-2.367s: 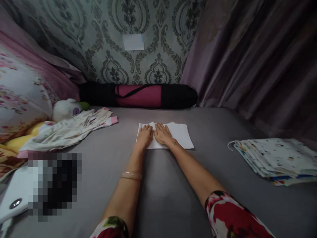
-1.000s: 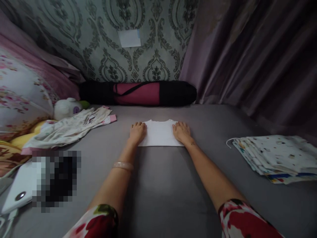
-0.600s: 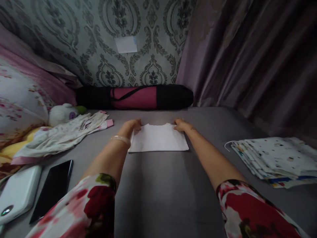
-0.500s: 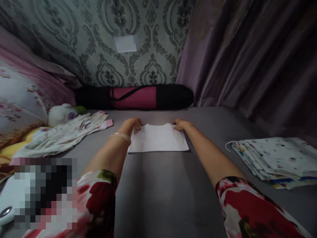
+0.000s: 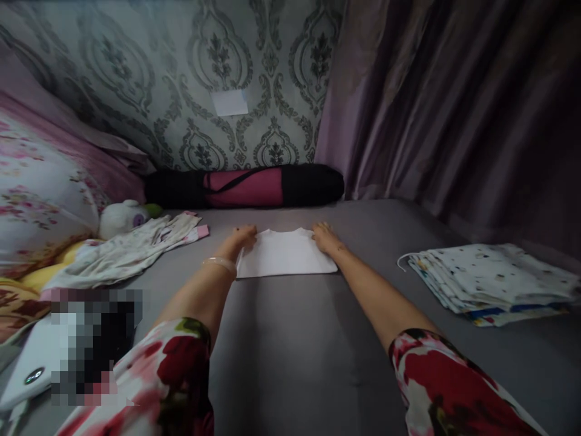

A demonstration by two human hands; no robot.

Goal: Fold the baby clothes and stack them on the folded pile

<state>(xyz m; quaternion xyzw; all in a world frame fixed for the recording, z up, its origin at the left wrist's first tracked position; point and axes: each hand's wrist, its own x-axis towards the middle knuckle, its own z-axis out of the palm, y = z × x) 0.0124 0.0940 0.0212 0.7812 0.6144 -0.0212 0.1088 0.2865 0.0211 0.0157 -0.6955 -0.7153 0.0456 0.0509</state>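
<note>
On gray sheet (image 5: 290,351), head view: white shirt (image 5: 287,255) lies flat, neckline at far edge. Left hand (image 5: 246,236) and right hand (image 5: 322,235), over its sides a second ago, now at far corners, leaving middle and near edge uncovered. Both reach well forward, fingers bent at corners; whether pinching, cannot tell. Folded cloth stack (image 5: 494,275) well apart, right.

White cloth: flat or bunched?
Flat: the white cloth lies smooth on the grey sheet, near edge straight, left hand and right hand at its far corners. Hidden folds: cannot tell.
</note>
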